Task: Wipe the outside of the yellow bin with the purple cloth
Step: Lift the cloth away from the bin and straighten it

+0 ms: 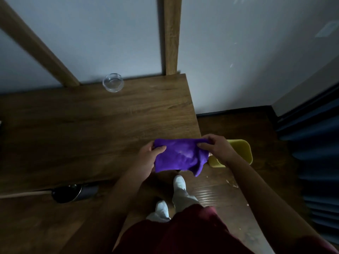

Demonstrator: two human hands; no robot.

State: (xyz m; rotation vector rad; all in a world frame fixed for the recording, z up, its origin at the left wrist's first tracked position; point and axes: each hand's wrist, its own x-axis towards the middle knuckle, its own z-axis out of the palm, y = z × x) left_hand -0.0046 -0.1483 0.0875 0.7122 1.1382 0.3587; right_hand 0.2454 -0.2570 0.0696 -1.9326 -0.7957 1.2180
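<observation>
A purple cloth [180, 155] is stretched between both hands over the desk's near right corner. My left hand [147, 157] pinches its left edge and my right hand [215, 148] grips its top right corner. The cloth's lower right corner hangs loose. A yellow bin [240, 149] stands on the floor right of the desk, partly hidden behind my right hand and forearm. The cloth is not touching the bin.
A wooden desk [91, 129] fills the left, with a small glass bowl [113, 82] near its back edge. A dark cylindrical bin [73, 193] sits under the desk. Blue curtains [315, 162] hang on the right. My feet in white shoes [178, 183] stand on the wooden floor.
</observation>
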